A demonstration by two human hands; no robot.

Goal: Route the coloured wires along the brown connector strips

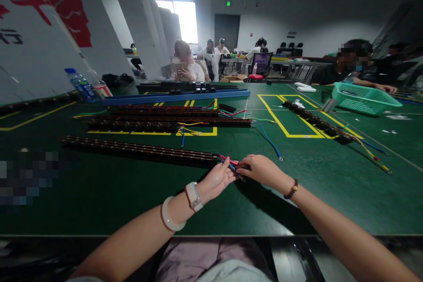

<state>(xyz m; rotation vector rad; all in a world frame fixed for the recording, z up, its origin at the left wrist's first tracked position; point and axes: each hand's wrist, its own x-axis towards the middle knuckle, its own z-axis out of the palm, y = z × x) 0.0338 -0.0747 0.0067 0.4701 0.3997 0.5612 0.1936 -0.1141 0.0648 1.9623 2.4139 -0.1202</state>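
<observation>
A long dark bar point(139, 150) with copper-coloured lines along it lies in front of me on the green table. Red and blue wires point(233, 163) come out of its right end. Palm up under those wires, my left hand point(216, 180) grips them between thumb and fingers. My right hand point(262, 169) meets it from the right, its fingers pinched on the wire ends. A ring terminal point(243, 179) shows just below the fingertips. Part of the wires is hidden behind my fingers.
Similar bars point(158, 119) with coloured wires lie behind, beside a long blue rail point(185, 96). Another wired bar point(313, 121) is at the right, near a green basket point(366, 99). Bottles point(82, 84) stand far left. People sit across the table.
</observation>
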